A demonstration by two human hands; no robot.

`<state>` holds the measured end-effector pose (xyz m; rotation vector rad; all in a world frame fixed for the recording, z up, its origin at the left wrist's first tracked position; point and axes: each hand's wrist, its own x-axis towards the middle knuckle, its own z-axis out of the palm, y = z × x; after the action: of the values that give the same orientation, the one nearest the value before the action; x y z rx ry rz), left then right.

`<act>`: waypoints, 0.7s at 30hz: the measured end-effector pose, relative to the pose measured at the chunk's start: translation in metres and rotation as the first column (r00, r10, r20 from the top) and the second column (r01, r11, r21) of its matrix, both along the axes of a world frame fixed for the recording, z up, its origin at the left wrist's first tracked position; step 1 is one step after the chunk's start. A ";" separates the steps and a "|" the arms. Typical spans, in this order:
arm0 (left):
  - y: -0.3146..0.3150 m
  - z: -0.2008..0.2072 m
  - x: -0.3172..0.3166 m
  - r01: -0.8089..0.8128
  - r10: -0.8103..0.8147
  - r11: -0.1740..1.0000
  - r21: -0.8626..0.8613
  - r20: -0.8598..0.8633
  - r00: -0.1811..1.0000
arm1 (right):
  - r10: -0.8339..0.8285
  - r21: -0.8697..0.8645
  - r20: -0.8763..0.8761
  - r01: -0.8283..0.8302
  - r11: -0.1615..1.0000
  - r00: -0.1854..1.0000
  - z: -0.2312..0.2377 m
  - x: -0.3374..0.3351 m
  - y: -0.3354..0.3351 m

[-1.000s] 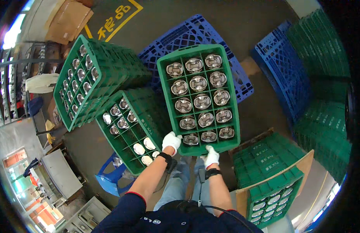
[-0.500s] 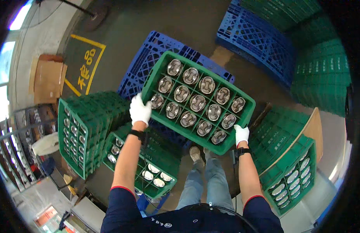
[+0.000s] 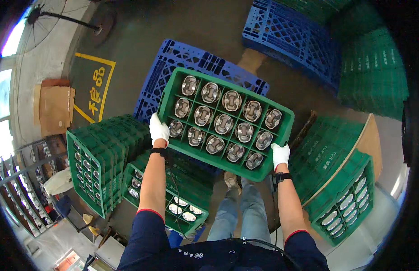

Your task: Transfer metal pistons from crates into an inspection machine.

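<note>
A green divided crate hangs between my two gloved hands, tilted so that its right end lies nearer to me. Metal pistons fill its compartments, one in each. My left hand, in a white glove, is closed on the crate's left end wall. At the near right corner my right hand, also gloved in white, grips the opposite end. The fingertips of both hands are partly hidden by the crate's rim. Beneath and beyond the crate, a blue plastic pallet lies on the floor.
Stacked green crates with pistons stand at my left and just below my left forearm. Another green crate with pistons is at the right, beside a brown board. A second blue pallet lies at the far right.
The crate has shifted slightly left and its tilt has lessened a little. Both hands keep their hold on it. The surrounding view has shifted slightly.
</note>
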<state>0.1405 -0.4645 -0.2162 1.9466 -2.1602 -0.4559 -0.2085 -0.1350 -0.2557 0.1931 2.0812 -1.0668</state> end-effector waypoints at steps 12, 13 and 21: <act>0.148 0.013 0.041 -0.368 0.468 0.848 0.381 -0.215 0.857 | 0.357 0.382 -0.074 -0.304 0.873 0.931 0.046 -0.036 -0.017; 0.152 -0.004 0.069 -0.331 0.431 0.858 0.393 -0.203 0.879 | 0.363 0.361 -0.090 -0.309 0.880 0.928 0.049 -0.034 -0.020; 0.096 -0.073 0.181 -0.075 -0.812 0.569 0.819 0.574 0.104 | 0.431 0.273 -0.056 -0.401 0.874 0.901 0.045 -0.004 -0.028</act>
<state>0.3211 -0.3688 -0.2894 2.1276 -4.0692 0.0198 -0.2125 -0.1631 -0.2102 -0.1945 2.2259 -0.5573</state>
